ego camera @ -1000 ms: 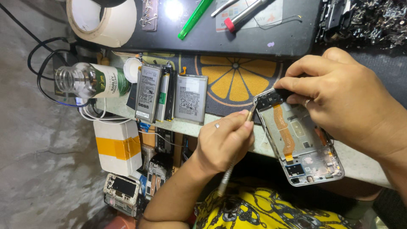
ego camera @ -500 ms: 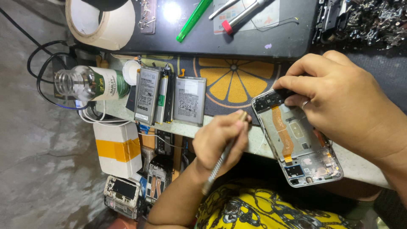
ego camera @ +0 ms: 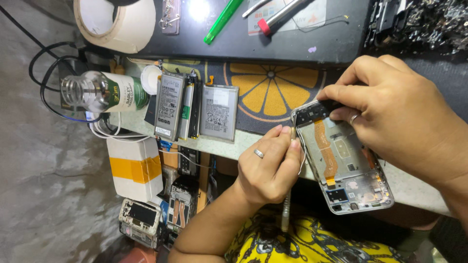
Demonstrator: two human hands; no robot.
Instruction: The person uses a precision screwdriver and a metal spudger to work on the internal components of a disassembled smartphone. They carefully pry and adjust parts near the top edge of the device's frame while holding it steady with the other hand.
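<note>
Opened silver-framed phone chassis [ego camera: 341,165] lies tilted across the near edge of the pale speckled bench [ego camera: 414,185], back cover off, orange flex ribbon and small boards exposed. Judged from that: teardown is well along, since battery bay sits empty and the internals are bare; work at the top corner of the frame remains in hand, and nothing shows reassembly begun.

Right hand [ego camera: 404,117] sits at 1 o'clock of the chassis, thumb and forefinger pinched on the black top end of the frame, steadying it. Ring visible on one finger.

Left hand [ego camera: 268,168] sits at 9 o'clock of the chassis, touching its left rim, fingers clenched around a slim grey-handled tool [ego camera: 286,214]. Tool tip meets the frame's upper left corner; handle runs down toward 6 o'clock, over the yellow patterned garment. Thin white wire loops just beside the fingers. Ring on this hand too.

Surroundings: three flat grey phone batteries [ego camera: 195,109] side by side at 10 o'clock of the left hand, well apart from it, on the orange-slice patterned mat [ego camera: 273,87]. Clear glass bottle with green label [ego camera: 105,92] farther at 9 o'clock. Roll of cream masking tape [ego camera: 114,24] at 11 o'clock. Green pen [ego camera: 222,20] on the dark tray at 12 o'clock.
</note>
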